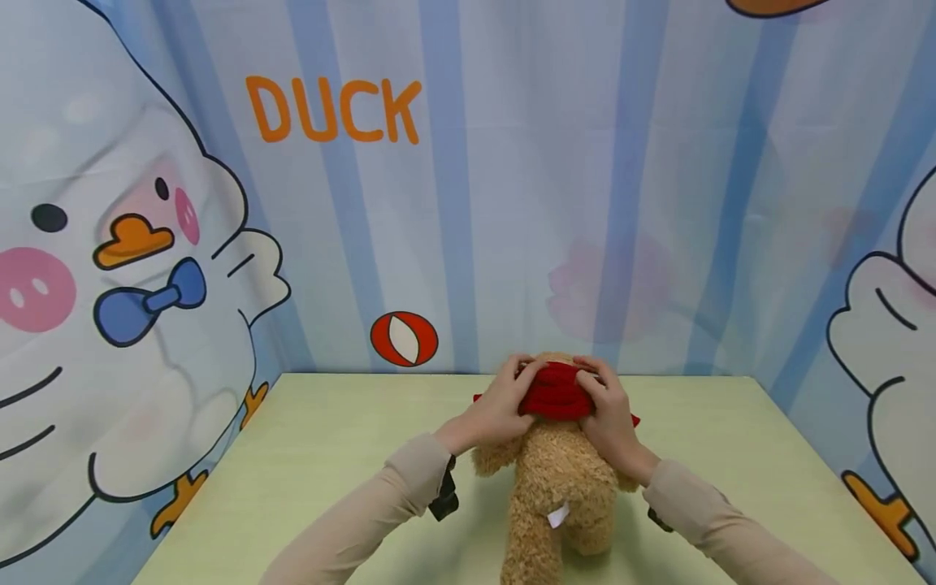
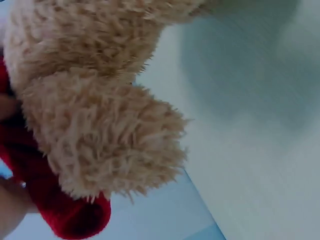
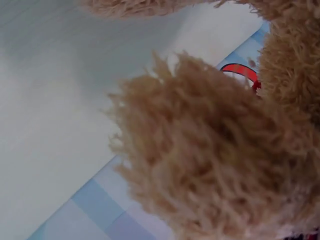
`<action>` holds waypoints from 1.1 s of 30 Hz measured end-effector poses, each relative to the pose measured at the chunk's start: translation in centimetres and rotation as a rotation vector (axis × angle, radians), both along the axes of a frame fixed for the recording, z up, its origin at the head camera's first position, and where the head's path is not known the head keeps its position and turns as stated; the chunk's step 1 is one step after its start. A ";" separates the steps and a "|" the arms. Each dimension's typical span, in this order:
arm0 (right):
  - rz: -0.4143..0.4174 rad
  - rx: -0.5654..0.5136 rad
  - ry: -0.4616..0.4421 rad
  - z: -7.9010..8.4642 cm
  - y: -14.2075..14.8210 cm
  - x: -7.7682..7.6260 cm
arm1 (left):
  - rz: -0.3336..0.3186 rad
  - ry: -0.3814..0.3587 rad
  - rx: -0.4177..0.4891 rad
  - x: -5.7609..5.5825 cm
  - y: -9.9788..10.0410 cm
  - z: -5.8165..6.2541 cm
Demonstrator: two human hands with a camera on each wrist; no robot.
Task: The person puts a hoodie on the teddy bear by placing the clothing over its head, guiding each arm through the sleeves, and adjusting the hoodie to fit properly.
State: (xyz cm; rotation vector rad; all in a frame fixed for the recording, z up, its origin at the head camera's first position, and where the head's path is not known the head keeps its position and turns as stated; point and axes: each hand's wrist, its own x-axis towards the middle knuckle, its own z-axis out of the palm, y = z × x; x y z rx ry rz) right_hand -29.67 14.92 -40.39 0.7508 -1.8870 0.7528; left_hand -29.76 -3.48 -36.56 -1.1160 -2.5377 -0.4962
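Teddy bear (image 1: 559, 455) is over the surface's (image 1: 344, 431) middle, its back to the camera; left hand (image 1: 500, 406) grips one side of the red cloth (image 1: 557, 394) at its head, right hand (image 1: 613, 418) the other. Uneven pulling could skew the cloth or tip the bear.

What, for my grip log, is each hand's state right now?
Left hand: holding the red cloth on the teddy.
Right hand: holding the red cloth too.

I see a curly tan plush bear (image 1: 559, 455) from behind, white tag (image 1: 558, 515) at its rump. Red cloth (image 1: 558, 394) bunches behind its head, ends jutting sideways.
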 end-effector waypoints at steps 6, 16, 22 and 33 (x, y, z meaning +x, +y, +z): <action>0.036 -0.024 -0.007 -0.4 -0.1 -0.3 | 0.006 0.157 -0.046 -0.4 -0.1 -0.6; 0.279 0.224 -0.125 -0.7 1.1 1.1 | 0.079 0.483 -0.194 0.0 -0.3 -2.6; 0.216 0.371 -0.063 -2.1 2.0 2.6 | 0.073 0.501 -0.210 0.8 -0.6 -3.9; -0.117 0.253 -0.064 -2.2 1.9 1.0 | 0.274 0.317 -0.138 0.4 -0.6 -4.9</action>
